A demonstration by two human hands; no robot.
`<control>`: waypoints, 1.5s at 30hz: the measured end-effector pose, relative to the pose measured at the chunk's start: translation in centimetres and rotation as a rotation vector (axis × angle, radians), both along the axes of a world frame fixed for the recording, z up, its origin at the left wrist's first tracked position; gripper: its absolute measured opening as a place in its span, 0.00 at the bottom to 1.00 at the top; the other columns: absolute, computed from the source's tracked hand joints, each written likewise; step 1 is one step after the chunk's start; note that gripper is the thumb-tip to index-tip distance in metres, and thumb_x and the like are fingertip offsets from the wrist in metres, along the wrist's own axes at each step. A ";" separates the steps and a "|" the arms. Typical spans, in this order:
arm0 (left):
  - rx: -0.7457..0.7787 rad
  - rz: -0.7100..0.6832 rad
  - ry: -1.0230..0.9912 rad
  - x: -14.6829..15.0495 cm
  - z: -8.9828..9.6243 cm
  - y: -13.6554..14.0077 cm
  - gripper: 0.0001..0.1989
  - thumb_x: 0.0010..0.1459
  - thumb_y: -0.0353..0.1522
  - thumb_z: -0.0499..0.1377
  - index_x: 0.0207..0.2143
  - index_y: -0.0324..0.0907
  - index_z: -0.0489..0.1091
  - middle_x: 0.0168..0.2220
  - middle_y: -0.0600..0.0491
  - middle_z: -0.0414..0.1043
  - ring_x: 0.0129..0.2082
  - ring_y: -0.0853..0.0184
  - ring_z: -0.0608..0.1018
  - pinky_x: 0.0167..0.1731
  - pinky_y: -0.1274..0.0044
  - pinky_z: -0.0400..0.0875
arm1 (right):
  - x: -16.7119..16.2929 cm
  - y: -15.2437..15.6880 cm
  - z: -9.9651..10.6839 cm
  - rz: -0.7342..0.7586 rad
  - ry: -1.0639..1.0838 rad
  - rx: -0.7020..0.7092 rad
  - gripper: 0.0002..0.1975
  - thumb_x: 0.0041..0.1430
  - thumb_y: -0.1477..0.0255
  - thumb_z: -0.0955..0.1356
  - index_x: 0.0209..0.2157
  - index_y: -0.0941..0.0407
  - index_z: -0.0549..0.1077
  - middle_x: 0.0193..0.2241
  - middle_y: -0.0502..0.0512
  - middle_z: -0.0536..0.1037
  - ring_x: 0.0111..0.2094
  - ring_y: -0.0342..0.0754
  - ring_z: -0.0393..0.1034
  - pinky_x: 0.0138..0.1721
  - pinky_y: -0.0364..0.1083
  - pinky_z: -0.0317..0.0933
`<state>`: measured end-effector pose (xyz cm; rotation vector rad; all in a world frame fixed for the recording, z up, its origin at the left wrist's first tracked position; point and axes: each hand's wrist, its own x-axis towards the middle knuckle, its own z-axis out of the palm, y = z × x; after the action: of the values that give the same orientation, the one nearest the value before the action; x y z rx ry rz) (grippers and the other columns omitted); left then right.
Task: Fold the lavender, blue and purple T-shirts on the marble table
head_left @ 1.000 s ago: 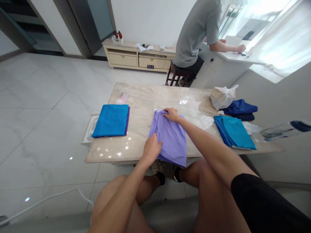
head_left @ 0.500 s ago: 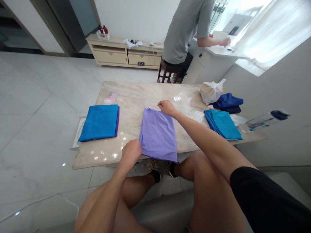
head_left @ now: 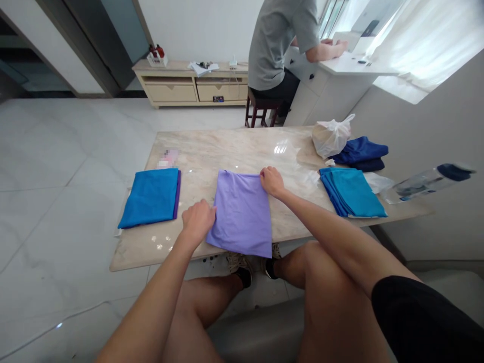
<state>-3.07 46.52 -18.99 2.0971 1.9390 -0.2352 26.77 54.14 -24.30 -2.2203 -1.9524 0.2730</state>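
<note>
A folded lavender cloth (head_left: 242, 214) lies on the marble-topped table (head_left: 212, 143) in front of me, its near edge hanging slightly over the table's front. My left hand (head_left: 199, 220) is closed at the cloth's left edge, fingertips gripping its side. At the far right corner, my right hand (head_left: 271, 181) pinches the cloth's edge between thumb and fingers. To the left lies a folded blue cloth (head_left: 151, 196) on top of a purple cloth (head_left: 177, 195). A stack of folded teal and blue cloths (head_left: 353, 191) rests at the right.
Behind the right stack are a tied white plastic bag (head_left: 333, 136) and dark blue cloth (head_left: 361, 153). A clear bottle (head_left: 423, 184) stands near the right end. Beyond the table, a person in grey (head_left: 282, 45) sits on a stool (head_left: 261, 107) beside a low cabinet (head_left: 170, 92).
My right hand has moved right along the cloth's far edge to its corner. My left hand has slid up the left side. The view has shifted slightly.
</note>
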 end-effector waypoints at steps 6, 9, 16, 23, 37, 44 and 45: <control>0.294 -0.337 -0.349 7.0 -4.1 5.8 0.32 0.78 0.37 0.44 0.78 0.35 0.59 0.81 0.39 0.56 0.82 0.54 0.57 0.81 0.59 0.44 | -3.2 -2.6 -2.8 0.243 0.015 0.072 0.32 0.81 0.63 0.58 0.78 0.63 0.61 0.80 0.69 0.57 0.80 0.64 0.49 0.79 0.61 0.45; 0.227 -0.354 -0.346 7.6 -7.0 8.1 0.34 0.78 0.39 0.43 0.80 0.36 0.57 0.82 0.42 0.52 0.83 0.56 0.52 0.82 0.57 0.37 | -2.9 -3.5 -4.7 0.184 0.027 0.011 0.36 0.82 0.59 0.55 0.81 0.63 0.55 0.82 0.68 0.50 0.83 0.63 0.41 0.81 0.64 0.37; 0.219 -0.205 -0.244 4.0 -6.9 10.9 0.33 0.77 0.38 0.43 0.79 0.37 0.57 0.82 0.39 0.51 0.82 0.51 0.55 0.80 0.51 0.47 | -0.9 -3.7 -4.8 0.025 0.081 -0.062 0.36 0.80 0.60 0.58 0.81 0.61 0.53 0.83 0.67 0.47 0.83 0.65 0.39 0.81 0.66 0.36; 0.122 0.065 -0.415 0.4 -3.4 4.8 0.25 0.72 0.33 0.53 0.68 0.35 0.68 0.66 0.34 0.75 0.67 0.54 0.76 0.69 0.66 0.67 | 0.8 -4.9 3.1 -0.171 0.358 -0.107 0.28 0.71 0.77 0.63 0.70 0.67 0.71 0.72 0.76 0.70 0.75 0.63 0.63 0.76 0.54 0.55; -0.058 0.285 -0.616 1.4 -4.2 3.6 0.26 0.66 0.51 0.64 0.49 0.36 0.80 0.46 0.35 0.87 0.56 0.45 0.86 0.51 0.68 0.77 | -1.5 -10.8 2.2 -0.470 0.827 -0.459 0.14 0.69 0.62 0.76 0.38 0.59 0.75 0.33 0.59 0.83 0.30 0.47 0.79 0.31 0.44 0.74; -0.220 0.339 -1.043 1.9 -5.2 4.3 0.27 0.44 0.48 0.79 0.39 0.37 0.84 0.40 0.37 0.87 0.49 0.41 0.86 0.46 0.65 0.79 | -0.9 -9.0 0.9 -0.444 0.772 -0.446 0.22 0.61 0.63 0.80 0.22 0.55 0.71 0.15 0.46 0.65 0.19 0.41 0.55 0.21 0.43 0.49; -0.235 0.351 -1.071 1.9 -5.1 4.2 0.26 0.42 0.46 0.80 0.37 0.37 0.84 0.39 0.38 0.87 0.48 0.43 0.86 0.44 0.65 0.79 | -0.8 -8.9 1.1 -0.430 0.772 -0.435 0.21 0.60 0.64 0.80 0.22 0.55 0.72 0.15 0.46 0.65 0.20 0.41 0.55 0.22 0.43 0.48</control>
<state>-1.19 50.70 -24.07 1.2376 1.4306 0.5851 25.98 45.23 -23.21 -2.1899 -1.0507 1.3433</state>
